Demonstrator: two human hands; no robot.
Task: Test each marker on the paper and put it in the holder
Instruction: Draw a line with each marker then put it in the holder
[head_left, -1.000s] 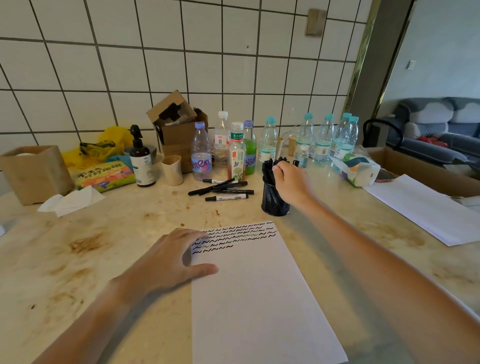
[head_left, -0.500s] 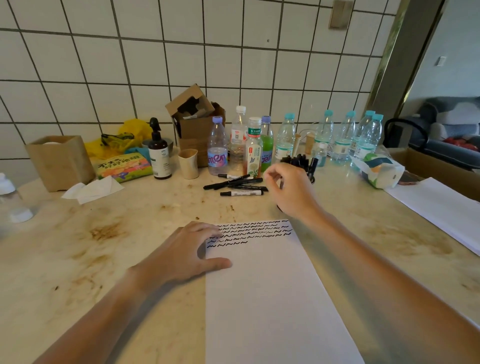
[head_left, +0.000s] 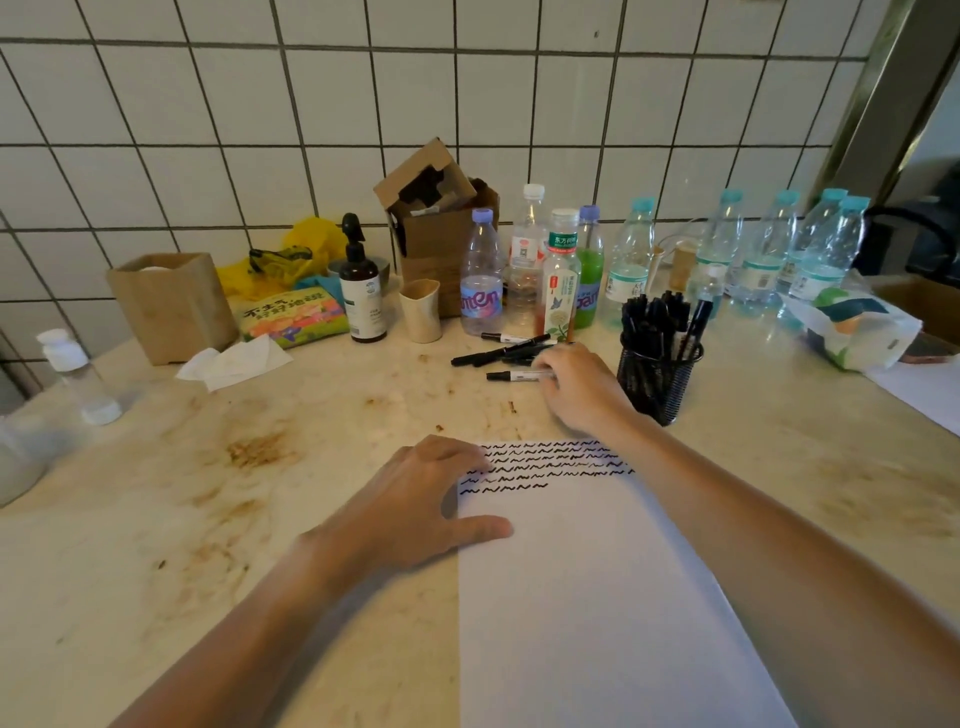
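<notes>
A sheet of paper (head_left: 597, 597) is pressed flat on a stained counter (head_left: 156, 519) by the left hand (head_left: 415, 514), its fingers spread straight over the paper's left edge and its thumb laid on the sheet. Just beyond those fingers, rows of black squiggles (head_left: 545, 465) are seen across the top of the paper. Farther out, the right hand (head_left: 579, 387) is laid over a marker (head_left: 511, 375) lying on the counter; whether the fingers are closed round it cannot be told. More loose markers (head_left: 498, 353) are found just beyond that hand. Immediately right of it stands a black mesh holder (head_left: 657, 379), packed with markers. Bottles (head_left: 628, 265) are lined up behind.
</notes>
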